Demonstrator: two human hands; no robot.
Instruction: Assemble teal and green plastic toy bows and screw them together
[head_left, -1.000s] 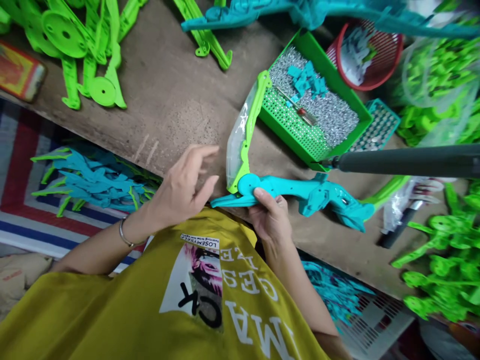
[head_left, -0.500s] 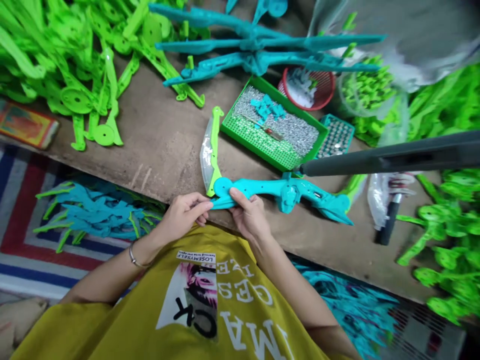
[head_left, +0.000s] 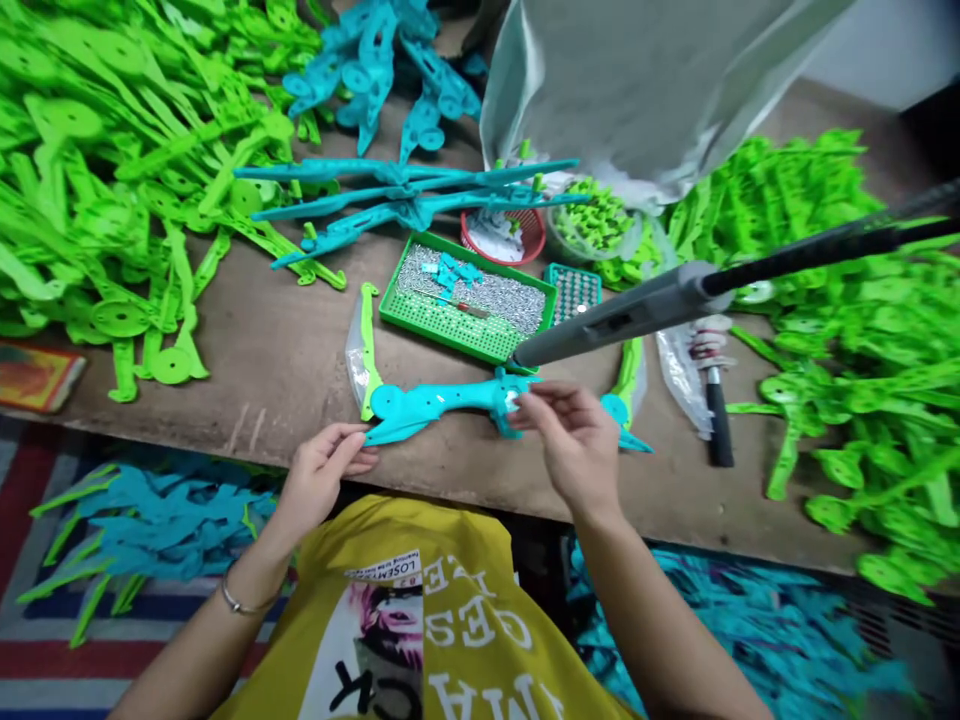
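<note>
A long blue bow-shaped part [head_left: 442, 398] lies along the table's front edge, with a green arm [head_left: 367, 340] at its left end and another green arm [head_left: 628, 375] at its right. My left hand [head_left: 330, 465] pinches the blue part's left tip. Over the part's middle is my right hand [head_left: 574, 440], its thumb and fingers pressed together at the hub; what they hold, if anything, is too small to tell. The tip of a grey electric screwdriver [head_left: 615, 315] hangs just behind the hub.
Behind the part sits a green basket [head_left: 450, 340] of small metal pieces. Stacked blue parts [head_left: 405, 190], a red basket [head_left: 536, 240] and a black-handled tool [head_left: 718, 420] lie around. Green parts [head_left: 112, 200] pile up left and right. Blue parts [head_left: 172, 520] hang below the edge.
My right hand has left the blue part's left end and moved right to its middle. My left hand stays at the left tip. The view has shifted, showing more of the table's back.
</note>
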